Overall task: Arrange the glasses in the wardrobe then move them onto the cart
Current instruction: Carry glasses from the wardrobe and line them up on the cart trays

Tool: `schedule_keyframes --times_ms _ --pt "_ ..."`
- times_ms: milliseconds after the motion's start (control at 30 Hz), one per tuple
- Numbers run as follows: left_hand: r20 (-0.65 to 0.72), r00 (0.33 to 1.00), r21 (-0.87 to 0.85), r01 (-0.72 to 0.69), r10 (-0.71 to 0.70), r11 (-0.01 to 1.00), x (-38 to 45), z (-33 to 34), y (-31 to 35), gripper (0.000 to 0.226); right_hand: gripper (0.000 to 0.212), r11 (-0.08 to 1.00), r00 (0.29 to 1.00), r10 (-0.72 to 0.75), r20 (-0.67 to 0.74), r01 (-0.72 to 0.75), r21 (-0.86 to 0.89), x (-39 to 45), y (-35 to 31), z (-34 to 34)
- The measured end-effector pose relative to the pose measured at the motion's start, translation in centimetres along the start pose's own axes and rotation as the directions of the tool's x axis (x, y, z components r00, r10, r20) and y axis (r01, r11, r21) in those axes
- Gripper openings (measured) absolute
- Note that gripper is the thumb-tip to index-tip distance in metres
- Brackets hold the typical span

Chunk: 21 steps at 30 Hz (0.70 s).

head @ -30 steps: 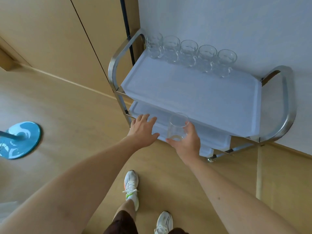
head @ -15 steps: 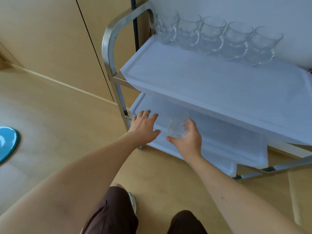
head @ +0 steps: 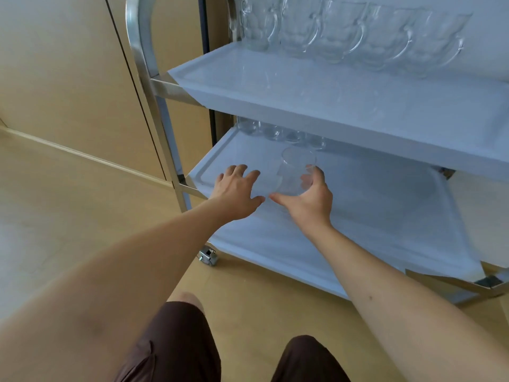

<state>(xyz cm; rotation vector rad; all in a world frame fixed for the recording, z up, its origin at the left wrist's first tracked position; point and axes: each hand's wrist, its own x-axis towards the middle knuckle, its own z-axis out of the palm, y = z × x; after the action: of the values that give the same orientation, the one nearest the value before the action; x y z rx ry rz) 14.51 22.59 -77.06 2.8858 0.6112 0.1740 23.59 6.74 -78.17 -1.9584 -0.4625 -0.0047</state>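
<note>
While the right hand (head: 308, 198) is gripping an upright glass (head: 296, 172) over the lower shelf (head: 385, 205), the left hand (head: 237, 190) is resting open, just left; the row of glasses (head: 281, 132) is standing farther back.

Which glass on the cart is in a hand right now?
The plain glass over the lower shelf, held by the right hand. All the others stand untouched in rows at the back of both shelves.
</note>
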Motion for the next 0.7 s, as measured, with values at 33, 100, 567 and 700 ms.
schedule_keyframes --times_ms 33,100,567,700 --pt "-0.004 1.000 -0.007 0.004 -0.004 1.000 0.2 0.5 0.0 0.070 0.096 1.000 1.000 -0.004 -0.004 0.004 -0.002 0.3 0.4 0.2" --pt "-0.012 1.000 -0.031 0.020 -0.020 0.999 0.5 1.3 -0.1 0.068 0.096 1.000 1.000 -0.011 -0.012 0.011 -0.004 0.7 1.0 0.7" --pt "-0.058 0.998 -0.073 -0.028 0.024 0.997 7.1 4.9 -0.3 0.063 0.105 0.993 0.992 -0.102 -0.078 0.096 -0.072 4.9 3.8 1.8" --pt "-0.083 0.992 -0.097 -0.103 0.095 0.990 10.3 6.0 1.3 0.062 0.100 0.993 0.987 -0.104 -0.122 0.095 -0.076 6.8 5.0 1.3"
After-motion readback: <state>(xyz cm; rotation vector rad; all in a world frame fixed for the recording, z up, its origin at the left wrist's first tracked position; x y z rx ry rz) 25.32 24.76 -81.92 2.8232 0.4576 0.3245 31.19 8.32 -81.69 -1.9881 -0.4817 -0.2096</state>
